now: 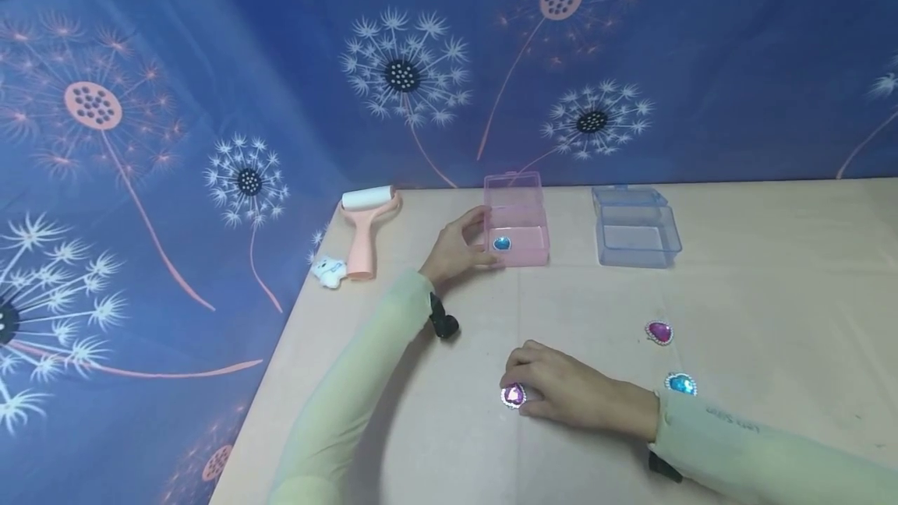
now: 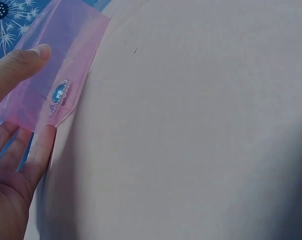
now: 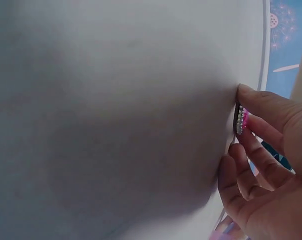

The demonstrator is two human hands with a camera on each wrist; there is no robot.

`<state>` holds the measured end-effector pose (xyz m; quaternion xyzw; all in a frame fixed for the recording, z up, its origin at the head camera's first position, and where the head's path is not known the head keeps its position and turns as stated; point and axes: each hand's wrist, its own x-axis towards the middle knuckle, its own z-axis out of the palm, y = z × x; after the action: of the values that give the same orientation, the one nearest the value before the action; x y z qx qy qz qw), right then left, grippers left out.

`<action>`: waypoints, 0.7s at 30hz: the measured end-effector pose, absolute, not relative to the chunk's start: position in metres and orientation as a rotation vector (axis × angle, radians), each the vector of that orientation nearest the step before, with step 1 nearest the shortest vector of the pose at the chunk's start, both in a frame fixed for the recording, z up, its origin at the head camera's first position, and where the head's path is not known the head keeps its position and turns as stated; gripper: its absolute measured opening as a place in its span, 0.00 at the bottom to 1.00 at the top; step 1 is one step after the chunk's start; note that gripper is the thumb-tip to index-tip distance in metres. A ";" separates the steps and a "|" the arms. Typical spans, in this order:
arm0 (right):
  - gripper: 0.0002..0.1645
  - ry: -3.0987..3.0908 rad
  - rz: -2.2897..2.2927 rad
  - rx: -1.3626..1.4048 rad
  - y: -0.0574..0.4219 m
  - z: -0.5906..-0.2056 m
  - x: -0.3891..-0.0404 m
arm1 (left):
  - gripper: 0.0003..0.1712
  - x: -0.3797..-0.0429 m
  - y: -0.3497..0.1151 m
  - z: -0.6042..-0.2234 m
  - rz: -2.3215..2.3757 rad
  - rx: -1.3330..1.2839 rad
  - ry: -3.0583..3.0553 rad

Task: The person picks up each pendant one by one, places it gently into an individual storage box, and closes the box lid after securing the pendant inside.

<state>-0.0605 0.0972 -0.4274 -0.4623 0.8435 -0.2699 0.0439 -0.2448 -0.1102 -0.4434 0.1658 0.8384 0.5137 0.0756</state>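
Note:
Near the back of the table stands a clear pink plastic box (image 1: pixel 528 255) with its lid raised. My left hand (image 1: pixel 454 249) holds its left side, thumb and fingers spread on the wall in the left wrist view. Inside the box lies a blue gem with a beaded rim (image 2: pixel 59 94). At the front middle, my right hand (image 1: pixel 571 390) pinches a pink heart-shaped gem (image 1: pixel 514 395) between thumb and fingers, at the table surface. The right wrist view has this gem (image 3: pixel 244 118) edge-on, partly covered by the fingers.
A clear blue box (image 1: pixel 638 257) with its lid up stands right of the pink one. A magenta gem (image 1: pixel 659 332) and a blue gem (image 1: pixel 680 384) lie beyond my right forearm. At the left edge are a pink-handled roller (image 1: pixel 362 236) and a small white figure (image 1: pixel 329 272).

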 end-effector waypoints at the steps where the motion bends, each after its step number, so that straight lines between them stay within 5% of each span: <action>1: 0.13 2.574 -0.830 -1.416 0.097 -0.428 -0.060 | 0.54 -0.245 -0.110 -0.443 1.550 0.492 2.502; 21: 0.12 2.592 -0.880 -1.364 0.099 -0.433 -0.058 | 0.55 -0.245 -0.109 -0.443 1.588 0.486 2.432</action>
<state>-0.0583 0.0988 -0.4327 -0.4456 0.8468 -0.2875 0.0418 -0.2446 -0.1092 -0.4427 0.1643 0.8219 0.5366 0.0980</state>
